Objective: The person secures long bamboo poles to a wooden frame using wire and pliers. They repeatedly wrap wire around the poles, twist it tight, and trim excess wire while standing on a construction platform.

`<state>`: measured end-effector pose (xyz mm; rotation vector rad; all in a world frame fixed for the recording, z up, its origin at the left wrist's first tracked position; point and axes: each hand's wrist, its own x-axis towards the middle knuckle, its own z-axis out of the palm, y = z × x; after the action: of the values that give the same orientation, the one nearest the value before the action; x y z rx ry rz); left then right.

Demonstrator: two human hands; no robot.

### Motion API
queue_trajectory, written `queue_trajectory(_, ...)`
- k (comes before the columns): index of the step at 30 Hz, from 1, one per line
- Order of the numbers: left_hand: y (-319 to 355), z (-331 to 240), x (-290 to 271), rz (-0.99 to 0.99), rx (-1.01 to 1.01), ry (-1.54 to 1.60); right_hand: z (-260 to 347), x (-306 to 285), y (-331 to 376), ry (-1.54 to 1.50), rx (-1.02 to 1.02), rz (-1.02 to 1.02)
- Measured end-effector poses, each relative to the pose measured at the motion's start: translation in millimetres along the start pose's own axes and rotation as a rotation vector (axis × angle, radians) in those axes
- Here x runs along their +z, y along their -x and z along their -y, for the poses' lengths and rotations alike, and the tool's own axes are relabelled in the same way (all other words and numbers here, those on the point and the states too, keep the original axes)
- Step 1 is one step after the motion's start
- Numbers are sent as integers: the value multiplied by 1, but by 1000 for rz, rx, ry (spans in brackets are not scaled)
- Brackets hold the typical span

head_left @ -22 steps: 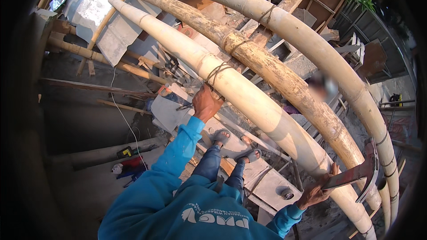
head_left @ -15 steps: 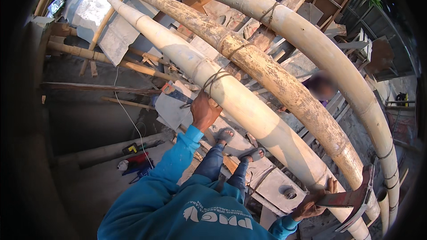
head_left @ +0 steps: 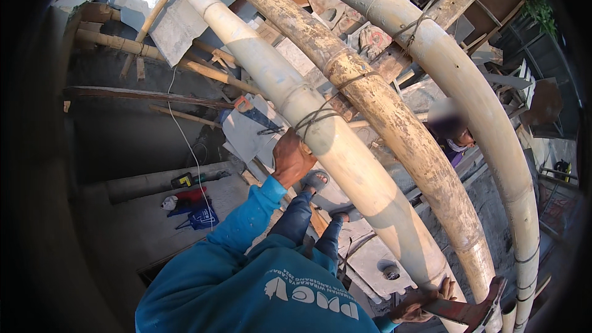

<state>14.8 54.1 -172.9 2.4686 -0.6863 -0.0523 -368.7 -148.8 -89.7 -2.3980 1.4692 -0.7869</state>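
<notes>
Three thick bamboo poles slant from upper left to lower right. My left hand [head_left: 294, 158] is closed against the lower side of the nearest pole [head_left: 345, 154], just below a dark wire binding [head_left: 316, 121]; what its fingers grip is hidden. Farther down that pole, my right hand [head_left: 419, 306] wraps round the handle of a hammer [head_left: 462, 311], some fingers touching the bamboo. The hammer's dark head is partly cut off by the lower edge. Beyond lie the mottled brown pole [head_left: 394, 126] and the outermost pale pole [head_left: 478, 86], both tied with wire.
Below me, my feet stand on narrow boards [head_left: 364, 243]. A handsaw [head_left: 251, 111] lies left of the poles, with a white cord [head_left: 188, 142] and power tools [head_left: 191, 200] lower left. Another person [head_left: 453, 129] is beneath the outer poles, among scrap wood and sheets.
The view has shifted, so the poles sit differently. My right hand and the hammer appear lower in the picture. My left hand stays by the wire binding. The other person shows more.
</notes>
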Motion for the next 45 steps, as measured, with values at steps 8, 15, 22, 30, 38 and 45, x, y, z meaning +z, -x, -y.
queue_trajectory(8, -1, -12, -6, 58, -168, -41, -4, -3, 12, -65, 33, -29)
queue_trajectory(15, 4, -11, -9, 54, -224, -55, -2, -4, 9, -163, -25, -50)
queue_trajectory(22, 4, -14, -13, 131, -304, -51, -7, -2, 14, -147, -138, -111)
queue_trajectory(30, 1, -11, -13, 170, -275, -37, -8, -6, 12, -194, -258, -150)
queue_trajectory(38, 2, 1, -11, 126, -206, -86, -12, 3, 5, -70, -239, -175)
queue_trajectory(45, -1, -5, -11, 140, -216, -138, -13, 6, 8, -80, -253, -215)
